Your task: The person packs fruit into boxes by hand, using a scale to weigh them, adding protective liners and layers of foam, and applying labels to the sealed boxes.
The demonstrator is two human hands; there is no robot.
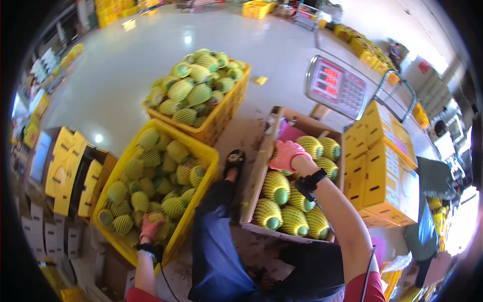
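Note:
My left hand [152,226], in a pink glove, reaches into a yellow plastic crate [211,160] of green fruit in foam net sleeves. Its fingers curl around one netted fruit [154,217] near the crate's front. In an open cardboard box [249,196] to the right, my pink-gloved right hand [288,155] lies over a fruit near the left wall. The hand hides most of that fruit, so its grip is unclear. Larger fruits in yellow nets [292,221] lie in rows around it, green ends toward me. A pink sheet [289,131] shows at the box's far end.
A second crate [226,113], heaped with netted fruit, stands beyond the first. Behind the box rises a digital scale display [336,87] with lit red digits. Stacked yellow cartons [381,170] stand right; folded or open cartons [66,170] stand left. My foot [234,160] is between crate and box.

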